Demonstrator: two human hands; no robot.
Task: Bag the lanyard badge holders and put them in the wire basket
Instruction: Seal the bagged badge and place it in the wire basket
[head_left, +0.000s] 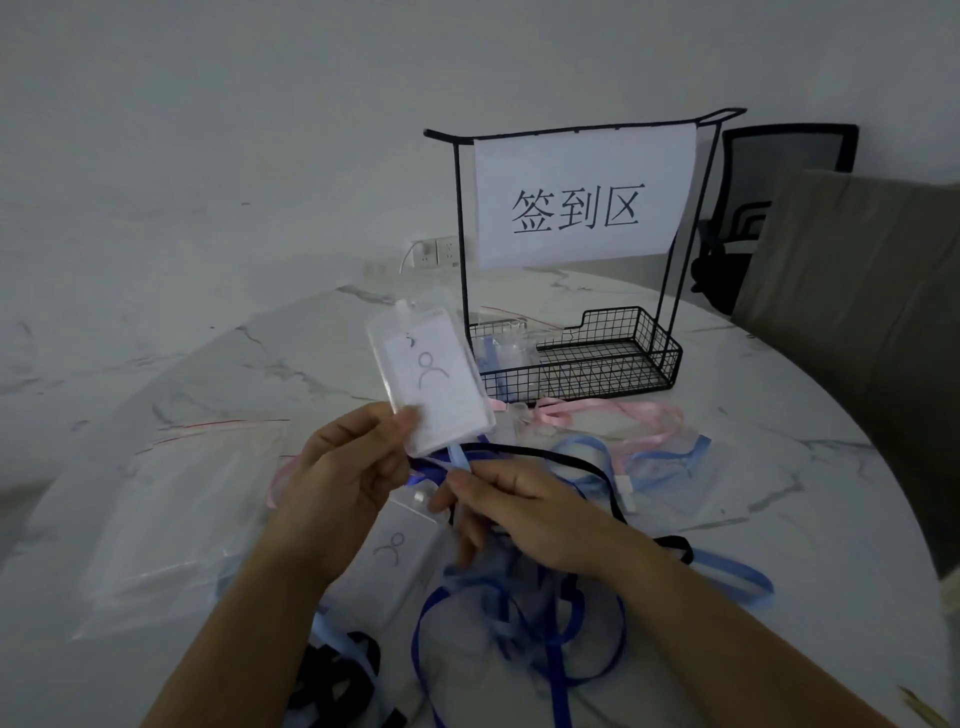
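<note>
While the left hand (337, 493) pinches the clear badge holder (431, 374) by its lower corner above the table (779, 395), the right hand (519, 514) pinches its pale-blue lanyard (457, 460) just below. Wire basket (657, 353) stands behind, apart. Zip bags (171, 519) lie at left.

Left grip (345, 470), right grip (524, 512) bare; forearms (706, 623) bare
</note>
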